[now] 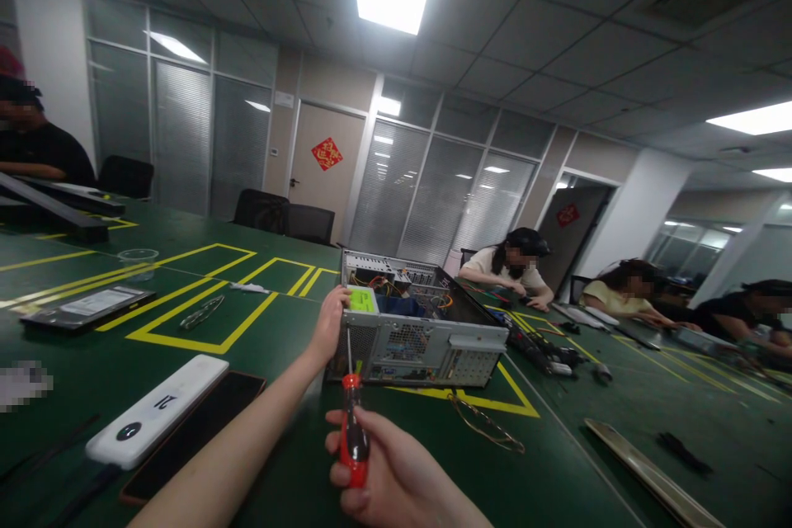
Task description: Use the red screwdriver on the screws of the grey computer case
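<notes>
An open computer case (473, 344) lies on the green table in front of me, its rear panel facing me and its inside with cables showing. At its left corner sits the power supply (364, 302), with a bright yellow-green label on top. My left hand (334, 328) grips the power supply at that corner, fingers curled over its edge. My right hand (387, 454) is wrapped around the red and black handle of a screwdriver (355, 437). The screwdriver's thin shaft points up at the rear panel below the power supply; whether its tip sits on a screw is too small to tell.
Left on the table are a white power bank (157, 411), a phone (201, 429), a hard drive (90, 309) and a plastic cup (137, 262). Glasses (486, 422) lie by the case, and a metal strip (643, 470) lies at right. Several people work around the table.
</notes>
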{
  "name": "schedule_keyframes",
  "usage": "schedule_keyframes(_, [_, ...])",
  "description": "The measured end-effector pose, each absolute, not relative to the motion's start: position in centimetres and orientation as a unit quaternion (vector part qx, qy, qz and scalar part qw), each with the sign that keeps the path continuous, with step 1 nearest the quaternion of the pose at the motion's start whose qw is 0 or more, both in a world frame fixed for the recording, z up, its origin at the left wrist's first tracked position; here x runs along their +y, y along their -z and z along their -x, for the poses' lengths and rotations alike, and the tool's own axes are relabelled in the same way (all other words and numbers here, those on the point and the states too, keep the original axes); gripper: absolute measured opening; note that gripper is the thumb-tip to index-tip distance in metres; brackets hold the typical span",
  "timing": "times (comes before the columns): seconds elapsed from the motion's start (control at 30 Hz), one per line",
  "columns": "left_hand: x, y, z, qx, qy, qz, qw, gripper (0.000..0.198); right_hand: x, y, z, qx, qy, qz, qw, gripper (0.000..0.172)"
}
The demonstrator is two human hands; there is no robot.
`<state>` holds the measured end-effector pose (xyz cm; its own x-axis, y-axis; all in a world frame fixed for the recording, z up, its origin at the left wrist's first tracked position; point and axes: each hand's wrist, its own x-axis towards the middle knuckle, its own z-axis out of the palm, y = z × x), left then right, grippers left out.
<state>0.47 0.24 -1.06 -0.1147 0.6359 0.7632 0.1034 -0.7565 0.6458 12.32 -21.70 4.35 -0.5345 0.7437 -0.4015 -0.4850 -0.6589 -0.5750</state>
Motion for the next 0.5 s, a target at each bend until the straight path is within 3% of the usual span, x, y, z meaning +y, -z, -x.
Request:
schedule_keyframes(0.33, [-0.10, 0.97, -0.29, 0.289, -0.685, -0.640, 0.195, 0.048, -21.92, -4.27, -12.22, -0.307, -0.832, 0.285, 0.363, 0.053])
schedule_keyframes(0.5, [0.06, 0.97, -0.37, 0.293, -0.685, -0.639, 0.192, 0.051, -21.84, -4.44, -12.75, -0.293, -0.818, 0.310, 0.386, 0.051])
